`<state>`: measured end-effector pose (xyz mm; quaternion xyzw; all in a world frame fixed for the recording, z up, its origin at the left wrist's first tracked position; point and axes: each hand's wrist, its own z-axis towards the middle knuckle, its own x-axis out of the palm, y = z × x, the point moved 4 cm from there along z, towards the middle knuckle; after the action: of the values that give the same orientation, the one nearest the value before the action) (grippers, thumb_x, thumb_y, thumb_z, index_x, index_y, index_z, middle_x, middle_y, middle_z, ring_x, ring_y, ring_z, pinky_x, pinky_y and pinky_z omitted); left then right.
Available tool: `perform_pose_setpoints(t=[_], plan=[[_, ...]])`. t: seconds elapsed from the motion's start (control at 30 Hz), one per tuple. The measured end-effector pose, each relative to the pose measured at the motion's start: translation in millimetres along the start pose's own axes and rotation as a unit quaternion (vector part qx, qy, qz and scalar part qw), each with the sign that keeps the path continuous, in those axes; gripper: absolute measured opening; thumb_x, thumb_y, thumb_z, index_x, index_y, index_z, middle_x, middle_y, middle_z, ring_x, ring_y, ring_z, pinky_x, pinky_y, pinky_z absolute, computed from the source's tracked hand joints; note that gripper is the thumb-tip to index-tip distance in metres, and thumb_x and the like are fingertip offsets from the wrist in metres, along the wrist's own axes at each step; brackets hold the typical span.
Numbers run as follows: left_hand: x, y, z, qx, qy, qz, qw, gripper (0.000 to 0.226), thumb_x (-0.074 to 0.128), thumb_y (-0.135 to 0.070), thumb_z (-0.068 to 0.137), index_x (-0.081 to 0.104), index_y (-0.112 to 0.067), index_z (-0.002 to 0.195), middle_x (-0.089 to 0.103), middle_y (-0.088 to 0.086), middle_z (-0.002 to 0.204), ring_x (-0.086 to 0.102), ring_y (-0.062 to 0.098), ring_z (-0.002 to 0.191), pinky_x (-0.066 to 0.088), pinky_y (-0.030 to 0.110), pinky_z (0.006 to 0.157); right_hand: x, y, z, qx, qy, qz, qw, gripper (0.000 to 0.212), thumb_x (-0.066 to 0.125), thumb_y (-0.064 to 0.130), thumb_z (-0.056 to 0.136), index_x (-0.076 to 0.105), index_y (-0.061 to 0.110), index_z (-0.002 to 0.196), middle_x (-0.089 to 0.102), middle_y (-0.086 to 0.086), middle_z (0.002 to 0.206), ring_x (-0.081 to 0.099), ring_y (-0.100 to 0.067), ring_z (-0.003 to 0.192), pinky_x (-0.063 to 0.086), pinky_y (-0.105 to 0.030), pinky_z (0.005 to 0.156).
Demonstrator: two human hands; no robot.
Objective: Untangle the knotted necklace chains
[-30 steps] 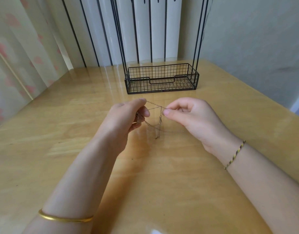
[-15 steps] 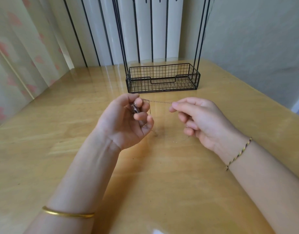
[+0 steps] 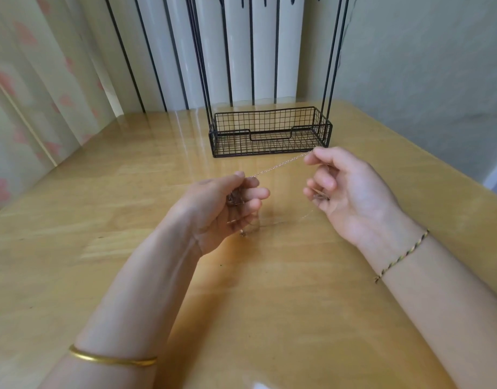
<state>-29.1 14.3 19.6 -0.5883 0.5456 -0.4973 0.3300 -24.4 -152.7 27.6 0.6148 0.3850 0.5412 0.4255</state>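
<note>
A thin rose-gold necklace chain (image 3: 281,164) runs taut between my two hands above the wooden table (image 3: 73,248). My left hand (image 3: 222,209) grips a bunched dark tangle of chain in its curled fingers, and a small clasp end (image 3: 242,234) dangles below it. My right hand (image 3: 351,192) pinches the other end of the taut strand between thumb and forefinger, up and to the right. A faint loose strand hangs from the right hand's lower fingers down to the tabletop.
A black wire basket (image 3: 269,133) with tall upright rods stands at the back of the table, just beyond the right hand. Curtains hang at the left and a wall rises at the right. A gold bangle (image 3: 112,360) circles my left wrist, a braided cord (image 3: 401,255) my right.
My right hand has drawn away to the right and upward, stretching a longer strand out of the tangle. My left hand has turned palm-up and stayed near the middle.
</note>
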Motion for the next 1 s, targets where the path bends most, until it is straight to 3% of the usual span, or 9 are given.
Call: perform_pose_setpoints(t=[0.1,0.2,0.27,0.47,0.63,0.7,0.8,0.87,1.0], plan=[[0,-1,0,0.011,-0.007,0.008,1.0,0.029,0.041,-0.027,0.101,0.062,-0.014,0.087,0.072,0.0,0.07,0.06,0.007,0.052,0.044,0.026,0.072,1,0,0,0.006,0.002,0.032,0.999,0.022,0.054,0.022,0.09,0.06,0.017,0.069,0.028,0.007,0.038,0.054,-0.011,0.057,0.046,-0.028,0.075],[0,-1,0,0.015,-0.008,0.007,1.0,0.028,0.042,-0.028,0.101,0.062,-0.015,0.086,0.073,-0.001,0.072,0.062,0.006,0.055,0.045,0.028,0.076,4,-1,-1,0.013,0.016,0.071,0.997,0.02,0.052,0.019,0.092,0.058,0.014,0.073,0.031,0.005,0.042,0.046,-0.01,0.043,0.049,-0.023,0.052],[1,-2,0,0.014,-0.003,-0.01,1.0,0.025,0.043,-0.025,0.1,0.062,-0.015,0.089,0.073,-0.002,0.073,0.063,0.006,0.055,0.046,0.028,0.077,4,0,-2,0.006,0.014,0.062,0.998,0.02,0.052,0.018,0.092,0.056,0.013,0.074,0.032,0.004,0.047,0.035,-0.009,0.037,0.036,-0.018,0.039],[3,-5,-2,0.029,0.015,-0.047,0.998,0.023,0.037,-0.016,0.101,0.061,-0.015,0.098,0.075,0.002,0.089,0.068,0.008,0.068,0.048,0.028,0.086,0,1,-5,-0.026,-0.002,-0.109,0.994,0.026,0.055,0.02,0.09,0.054,0.013,0.065,0.037,0.003,0.052,0.023,-0.008,0.035,0.018,-0.017,0.036],[6,-10,-5,0.068,0.04,-0.016,0.997,0.027,0.038,-0.014,0.1,0.065,-0.013,0.097,0.075,0.002,0.091,0.067,0.007,0.068,0.05,0.027,0.081,11,-10,-11,0.024,0.053,-0.259,0.964,0.047,0.056,0.03,0.091,0.046,0.012,0.048,0.047,-0.002,0.048,0.04,-0.015,0.036,0.038,-0.023,0.039],[7,-12,-6,0.088,0.055,0.001,0.995,0.026,0.039,-0.014,0.1,0.065,-0.013,0.099,0.074,0.002,0.091,0.064,0.007,0.067,0.05,0.026,0.077,14,-14,-13,0.026,0.068,-0.303,0.95,0.035,0.058,0.019,0.089,0.051,0.009,0.056,0.052,-0.004,0.056,0.05,-0.018,0.042,0.048,-0.03,0.044],[9,-14,-9,0.113,0.067,0.025,0.991,0.025,0.041,-0.012,0.099,0.066,-0.01,0.102,0.072,0.003,0.09,0.06,0.008,0.064,0.048,0.026,0.073,17,-13,-14,0.0,0.093,-0.271,0.958,0.006,0.053,0.005,0.09,0.059,0.007,0.09,0.061,-0.009,0.085,0.061,-0.021,0.051,0.052,-0.032,0.046],[11,-14,-10,0.121,0.075,0.041,0.989,0.024,0.042,-0.011,0.099,0.065,-0.007,0.104,0.07,0.004,0.087,0.059,0.008,0.063,0.048,0.025,0.071,21,-13,-14,0.015,0.139,-0.181,0.974,0.023,0.045,0.0,0.095,0.057,0.007,0.112,0.062,-0.011,0.097,0.061,-0.02,0.049,0.049,-0.027,0.042],[14,-14,-13,0.133,0.09,0.075,0.984,0.025,0.042,-0.011,0.099,0.067,-0.008,0.1,0.071,0.001,0.081,0.057,0.007,0.061,0.05,0.02,0.063,27,-13,-18,0.012,0.2,-0.132,0.971,0.021,0.047,0.001,0.096,0.061,0.011,0.107,0.063,0.001,0.071,0.058,-0.017,0.045,0.045,-0.021,0.038]])
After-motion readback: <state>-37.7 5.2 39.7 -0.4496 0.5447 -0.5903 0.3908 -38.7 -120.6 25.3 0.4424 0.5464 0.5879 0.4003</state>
